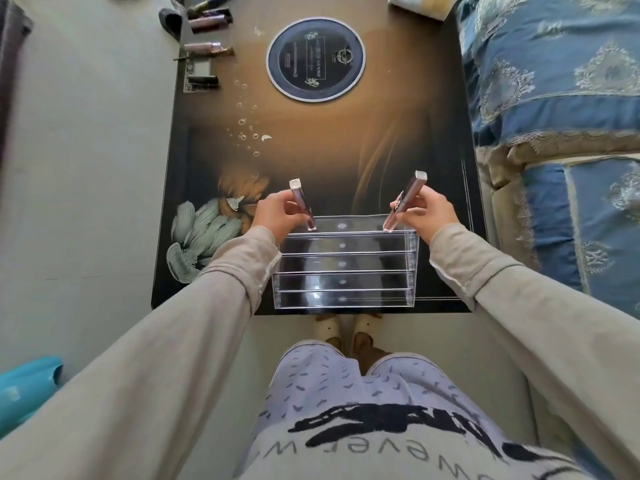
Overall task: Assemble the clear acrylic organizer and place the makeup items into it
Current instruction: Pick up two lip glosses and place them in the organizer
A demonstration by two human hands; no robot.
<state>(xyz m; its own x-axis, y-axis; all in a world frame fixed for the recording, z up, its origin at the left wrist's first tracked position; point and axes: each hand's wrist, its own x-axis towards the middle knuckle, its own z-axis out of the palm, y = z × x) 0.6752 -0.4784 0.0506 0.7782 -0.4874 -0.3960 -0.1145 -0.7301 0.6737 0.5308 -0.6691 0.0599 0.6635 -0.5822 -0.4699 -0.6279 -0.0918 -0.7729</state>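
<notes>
While several makeup tubes (pixel 207 20) lie loose at the far left edge of the dark printed table (pixel 311 150), the person's left hand (pixel 277 211) pinches a lip gloss tube (pixel 299 195) nearly upright, cap up, its lower end at the left rear corner of the clear acrylic organizer (pixel 344 265). The organizer stands at the near edge of the table, in the middle, and looks fully assembled, with four shallow drawers stacked and closed. No makeup shows inside them. At its right rear corner a second lip gloss tube (pixel 408 194) leans outward, gripped by the right hand (pixel 427 209). Whether either tube touches the top cannot be told. Assembly seems done; filling has barely begun, with these two tubes first and the far-left items left to fetch
</notes>
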